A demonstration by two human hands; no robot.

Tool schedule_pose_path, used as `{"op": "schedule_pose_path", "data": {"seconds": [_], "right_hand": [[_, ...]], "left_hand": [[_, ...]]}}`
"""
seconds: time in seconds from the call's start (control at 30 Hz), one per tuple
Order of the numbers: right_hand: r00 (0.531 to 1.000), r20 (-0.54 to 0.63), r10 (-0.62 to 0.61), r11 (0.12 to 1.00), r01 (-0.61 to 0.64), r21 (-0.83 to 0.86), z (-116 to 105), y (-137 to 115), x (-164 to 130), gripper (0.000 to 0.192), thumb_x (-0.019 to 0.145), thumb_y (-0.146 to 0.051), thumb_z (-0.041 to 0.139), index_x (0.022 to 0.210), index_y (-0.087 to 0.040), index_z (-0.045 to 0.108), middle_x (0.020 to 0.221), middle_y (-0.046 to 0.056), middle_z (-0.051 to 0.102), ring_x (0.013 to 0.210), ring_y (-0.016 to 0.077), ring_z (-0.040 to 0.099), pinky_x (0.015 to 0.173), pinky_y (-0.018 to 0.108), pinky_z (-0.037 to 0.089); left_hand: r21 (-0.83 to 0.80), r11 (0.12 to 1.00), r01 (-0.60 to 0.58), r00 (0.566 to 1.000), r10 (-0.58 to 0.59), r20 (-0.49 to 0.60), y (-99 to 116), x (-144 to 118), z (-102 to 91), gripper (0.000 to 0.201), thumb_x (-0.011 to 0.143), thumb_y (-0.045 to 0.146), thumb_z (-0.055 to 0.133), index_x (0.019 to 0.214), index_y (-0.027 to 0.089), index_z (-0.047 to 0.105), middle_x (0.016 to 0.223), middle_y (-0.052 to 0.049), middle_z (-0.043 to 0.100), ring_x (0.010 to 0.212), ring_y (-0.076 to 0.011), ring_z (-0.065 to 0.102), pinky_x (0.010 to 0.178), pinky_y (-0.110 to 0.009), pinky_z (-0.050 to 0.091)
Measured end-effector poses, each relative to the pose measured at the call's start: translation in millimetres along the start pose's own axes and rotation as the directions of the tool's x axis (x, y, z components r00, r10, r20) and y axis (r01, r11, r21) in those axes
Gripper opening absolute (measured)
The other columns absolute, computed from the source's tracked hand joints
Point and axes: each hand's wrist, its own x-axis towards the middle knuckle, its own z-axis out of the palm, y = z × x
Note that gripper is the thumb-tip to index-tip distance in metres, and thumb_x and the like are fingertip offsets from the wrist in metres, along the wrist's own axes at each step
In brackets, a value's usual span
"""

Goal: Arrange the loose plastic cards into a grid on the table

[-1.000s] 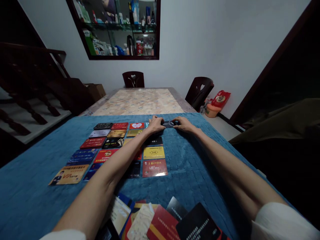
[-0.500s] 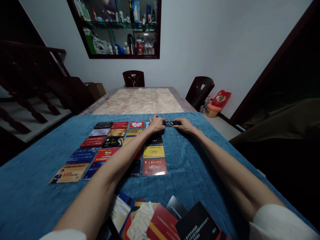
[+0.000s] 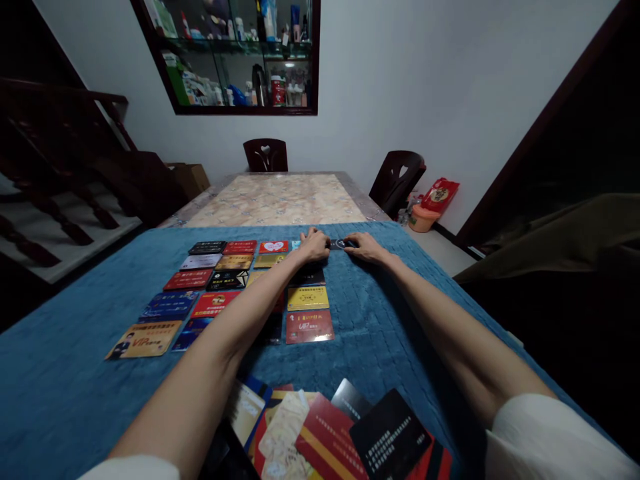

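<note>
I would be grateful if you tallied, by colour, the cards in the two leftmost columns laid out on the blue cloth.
Black cards: 2
Red cards: 3
Blue cards: 2
Gold cards: 2
Silver card: 1
Total: 10

card (image 3: 338, 245) between my hands at grid's far right end | grid (image 3: 225, 280) left on cloth (image 3: 380, 320) | loose pile (image 3: 325, 433) nearest me
</note>
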Motion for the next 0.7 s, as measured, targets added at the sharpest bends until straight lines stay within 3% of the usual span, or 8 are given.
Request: {"op": "schedule_pose_path", "data": {"seconds": [0.17, 0.33, 0.7], "right_hand": [[0.998, -0.055, 0.011, 0.999, -0.013, -0.034, -7.8, -0.9, -6.5, 0.036, 0.085, -0.027, 0.062, 0.119, -0.016, 0.070, 0.122, 0.011, 0.069, 0.115, 0.0261, 0.061, 0.104, 0.038, 0.043], [0.994, -0.112, 0.004, 0.999, -0.008, -0.035, -20.7, -10.6, -25.9, 0.037, 0.088, -0.031, 0.057, 0.120, -0.018, 0.069, 0.123, 0.012, 0.066, 0.113, 0.0279, 0.057, 0.102, 0.042, 0.042], [0.982, -0.165, -0.088, 0.995, 0.095, 0.039, -42.5, -64.4, -105.1, 0.018, 0.091, -0.029, 0.056, 0.090, -0.021, 0.073, 0.087, 0.004, 0.072, 0.085, 0.0211, 0.057, 0.086, 0.035, 0.040]], "left_hand": [[-0.021, 1.000, -0.011, 0.999, 0.011, -0.040, 2.6, -3.9, 0.4, 0.033, 0.081, 0.017, 0.054, 0.108, 0.019, 0.073, 0.130, -0.014, 0.061, 0.132, -0.0363, 0.039, 0.102, -0.058, 0.037], [-0.034, 0.999, -0.041, 0.994, 0.037, -0.099, 12.5, -23.9, -6.5, 0.033, 0.085, 0.017, 0.052, 0.113, 0.019, 0.070, 0.131, -0.011, 0.061, 0.132, -0.0332, 0.038, 0.105, -0.054, 0.034], [-0.098, 0.969, -0.227, 0.963, 0.209, -0.170, 53.5, -120.6, -26.2, 0.024, 0.086, 0.019, 0.059, 0.106, 0.019, 0.071, 0.120, -0.010, 0.065, 0.128, -0.0318, 0.041, 0.106, -0.053, 0.034]]}}
